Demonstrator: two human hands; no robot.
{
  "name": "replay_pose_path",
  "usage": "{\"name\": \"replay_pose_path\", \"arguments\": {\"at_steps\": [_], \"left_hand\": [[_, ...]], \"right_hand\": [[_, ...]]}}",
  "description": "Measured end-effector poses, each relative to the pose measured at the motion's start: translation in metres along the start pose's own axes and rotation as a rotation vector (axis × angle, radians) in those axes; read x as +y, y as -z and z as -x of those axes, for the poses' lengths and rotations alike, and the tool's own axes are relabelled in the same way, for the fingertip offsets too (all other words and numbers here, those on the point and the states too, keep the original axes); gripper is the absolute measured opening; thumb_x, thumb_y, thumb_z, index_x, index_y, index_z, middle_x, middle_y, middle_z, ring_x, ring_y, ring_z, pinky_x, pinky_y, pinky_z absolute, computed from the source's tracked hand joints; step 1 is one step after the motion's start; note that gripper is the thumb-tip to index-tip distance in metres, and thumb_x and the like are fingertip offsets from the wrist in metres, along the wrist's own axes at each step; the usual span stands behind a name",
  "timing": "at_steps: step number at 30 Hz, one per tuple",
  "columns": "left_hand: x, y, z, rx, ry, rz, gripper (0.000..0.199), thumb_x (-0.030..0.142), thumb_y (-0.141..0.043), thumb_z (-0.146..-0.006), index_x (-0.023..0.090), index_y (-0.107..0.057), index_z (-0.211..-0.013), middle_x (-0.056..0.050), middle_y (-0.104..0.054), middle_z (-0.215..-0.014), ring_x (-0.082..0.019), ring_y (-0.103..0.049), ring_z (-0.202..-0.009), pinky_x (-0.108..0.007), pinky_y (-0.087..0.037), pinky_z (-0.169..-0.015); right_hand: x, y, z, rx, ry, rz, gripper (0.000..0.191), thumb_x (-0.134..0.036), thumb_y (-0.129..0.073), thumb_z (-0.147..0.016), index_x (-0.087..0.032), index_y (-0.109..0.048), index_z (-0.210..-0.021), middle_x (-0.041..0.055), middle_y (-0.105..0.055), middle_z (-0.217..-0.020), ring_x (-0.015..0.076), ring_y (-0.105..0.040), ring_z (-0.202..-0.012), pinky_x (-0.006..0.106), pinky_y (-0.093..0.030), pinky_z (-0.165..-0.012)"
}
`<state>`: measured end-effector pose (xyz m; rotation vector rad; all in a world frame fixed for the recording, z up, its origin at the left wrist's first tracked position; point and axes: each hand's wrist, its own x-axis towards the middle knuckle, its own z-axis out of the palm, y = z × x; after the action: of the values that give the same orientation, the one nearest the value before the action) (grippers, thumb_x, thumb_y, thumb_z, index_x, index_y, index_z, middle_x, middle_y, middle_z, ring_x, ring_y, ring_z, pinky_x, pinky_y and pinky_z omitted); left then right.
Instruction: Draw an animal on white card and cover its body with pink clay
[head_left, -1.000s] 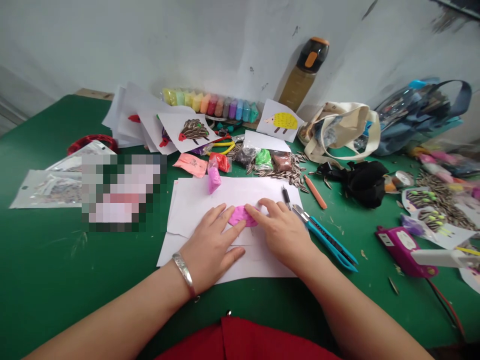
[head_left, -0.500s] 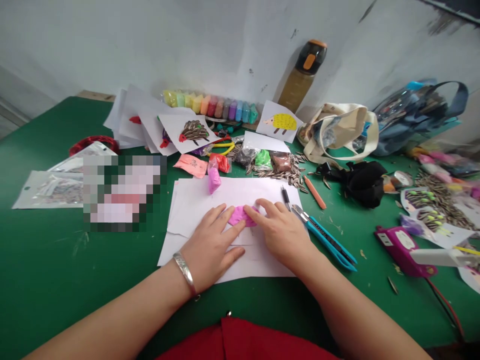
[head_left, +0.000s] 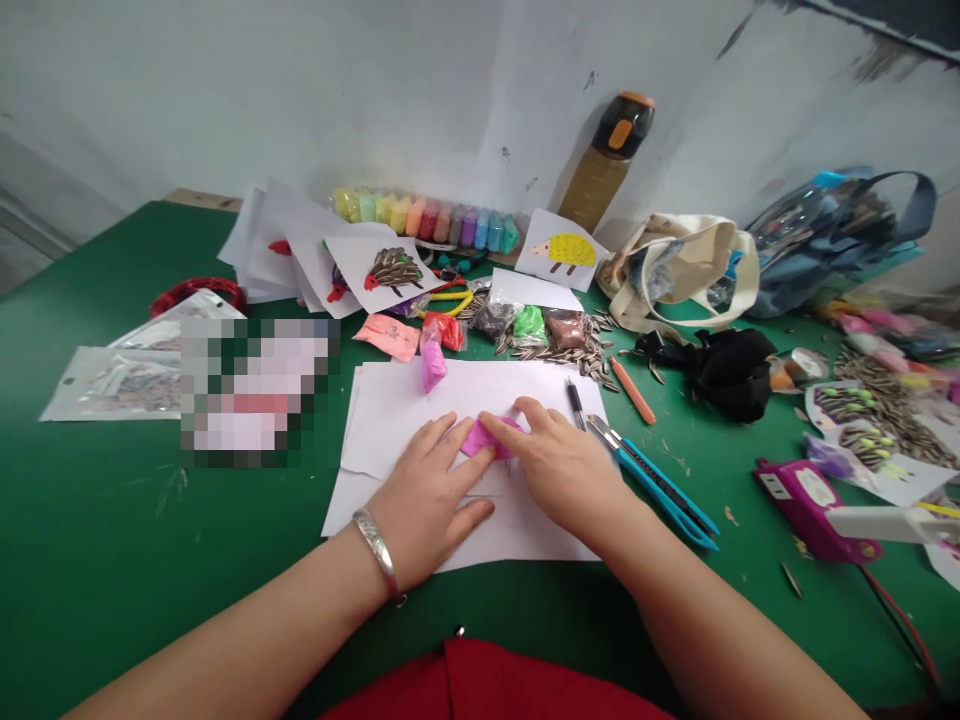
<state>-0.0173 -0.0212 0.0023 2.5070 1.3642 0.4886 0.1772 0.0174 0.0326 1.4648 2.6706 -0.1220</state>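
Observation:
A flattened patch of pink clay (head_left: 480,440) lies on white paper (head_left: 390,400) in front of me. My left hand (head_left: 431,490) rests on the paper with its fingers spread, fingertips at the clay's left and lower edges. From the right, my right hand (head_left: 566,465) reaches over the clay, its index finger pressing on the top and its other fingers apart or partly bent. Just above the hands sits a packet of pink clay (head_left: 433,367). A black pen (head_left: 575,405) and a blue cutter (head_left: 660,485) lie to the right of my right hand.
Behind the paper are clay packets (head_left: 530,325), sunflower seeds (head_left: 592,345) and hedgehog pictures (head_left: 566,248). A bottle (head_left: 600,165) leans against the wall. At right are a cloth bag (head_left: 675,265) and a magenta glue gun (head_left: 814,505); plastic packets (head_left: 120,385) lie at left.
My right index finger has shifted slightly left over the pink clay. The whole view has moved a little, so the table items appear slightly lower and further right.

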Motion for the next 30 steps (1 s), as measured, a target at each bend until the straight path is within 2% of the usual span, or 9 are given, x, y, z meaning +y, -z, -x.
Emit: {"name": "replay_pose_path", "arguments": {"at_steps": [7,13,19,25,30], "left_hand": [[0.0005,0.0007,0.0000,-0.007,0.009,0.002,0.049,0.036,-0.061,-0.086,0.020,-0.055,-0.131,-0.015,-0.045,-0.143,-0.037,-0.033,-0.135,-0.056,-0.033,-0.108],[-0.0002,0.0014,-0.0002,-0.018,0.006,-0.004,0.046,0.034,-0.059,-0.087,0.019,-0.055,-0.131,-0.014,-0.046,-0.142,-0.036,-0.032,-0.135,-0.056,-0.033,-0.109],[-0.0009,0.0005,0.0001,-0.006,-0.003,0.014,0.047,0.035,-0.058,-0.088,0.019,-0.055,-0.131,-0.015,-0.042,-0.145,-0.037,-0.032,-0.136,-0.056,-0.033,-0.109],[-0.0008,0.0015,-0.0005,-0.013,0.003,0.020,0.047,0.035,-0.058,-0.088,0.021,-0.052,-0.132,-0.012,-0.045,-0.143,-0.035,-0.032,-0.136,-0.055,-0.033,-0.110],[-0.0009,0.0010,0.0000,0.001,0.006,0.037,0.046,0.036,-0.057,-0.088,0.022,-0.053,-0.132,-0.012,-0.042,-0.146,-0.035,-0.031,-0.137,-0.055,-0.033,-0.110]], "right_hand": [[0.0050,-0.0055,0.0025,0.023,0.027,-0.011,0.067,-0.009,-0.039,-0.086,-0.040,-0.029,-0.145,0.0080,-0.045,-0.136,0.0216,-0.054,-0.096,0.029,-0.043,-0.066],[0.0047,-0.0045,0.0025,0.010,0.024,0.004,0.059,-0.013,-0.037,-0.089,-0.038,-0.036,-0.142,0.0089,-0.044,-0.137,0.0219,-0.055,-0.093,0.028,-0.041,-0.061],[0.0033,-0.0027,0.0024,0.024,0.032,0.002,0.065,-0.012,-0.038,-0.088,-0.040,-0.028,-0.145,0.0084,-0.045,-0.136,0.0203,-0.056,-0.088,0.028,-0.041,-0.061],[0.0002,-0.0001,0.0011,0.003,0.019,0.025,0.057,-0.015,-0.036,-0.090,-0.038,-0.034,-0.142,0.0085,-0.046,-0.136,0.0209,-0.056,-0.086,0.026,-0.037,-0.054],[0.0011,-0.0004,-0.0005,0.010,0.012,-0.026,0.062,-0.014,-0.038,-0.088,-0.040,-0.030,-0.144,0.0076,-0.045,-0.137,0.0203,-0.057,-0.090,0.027,-0.039,-0.058]]}}
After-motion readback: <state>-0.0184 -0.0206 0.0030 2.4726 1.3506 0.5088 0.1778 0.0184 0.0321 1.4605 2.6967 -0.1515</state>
